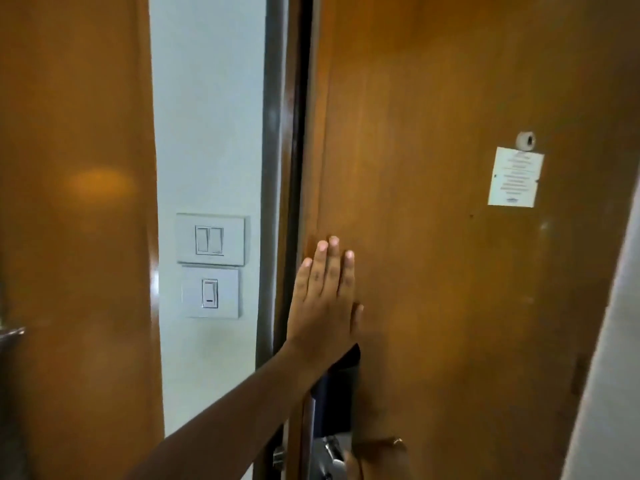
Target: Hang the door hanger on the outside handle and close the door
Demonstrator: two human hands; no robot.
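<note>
The brown wooden door (450,271) stands almost against its frame, with a thin dark gap (304,133) along its left edge. My left hand (325,299) lies flat on the door near that edge, fingers spread and pointing up, holding nothing. Just below it is the black lock panel (337,400). At the bottom edge of the view, my right hand (377,460), wearing a ring, is wrapped around the metal inside handle (330,455). The door hanger and the outside handle are hidden from here.
A white wall strip (207,133) left of the frame carries two switch plates (210,239) (210,292). Another wooden panel (76,237) with a metal handle (12,332) fills the far left. A paper notice (515,176) and peephole (525,141) sit on the door.
</note>
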